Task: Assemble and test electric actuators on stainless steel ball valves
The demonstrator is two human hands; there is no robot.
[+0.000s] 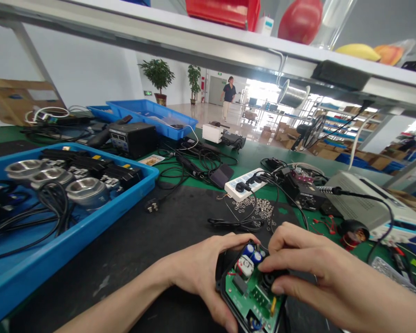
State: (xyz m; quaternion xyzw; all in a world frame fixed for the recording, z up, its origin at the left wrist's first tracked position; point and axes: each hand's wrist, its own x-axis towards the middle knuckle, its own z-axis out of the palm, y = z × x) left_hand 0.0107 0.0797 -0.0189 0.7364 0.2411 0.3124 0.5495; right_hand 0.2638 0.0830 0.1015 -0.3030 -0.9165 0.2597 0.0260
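Note:
A green circuit board (251,296) with blue capacitors sits in a black housing, low in the middle of the view. My left hand (203,270) is closed round the housing's left side, thumb under its edge. My right hand (308,268) is curled over the right part of the board, fingertips pressed on its components near the capacitors. What lies under those fingertips is hidden.
A blue tray (100,222) with metal parts and cables lies at the left. Beyond the hands lie small metal rings (260,208), a white power strip (244,185), tangled cables, a black box (133,138) and a grey instrument (367,203). A person stands far off in the hall.

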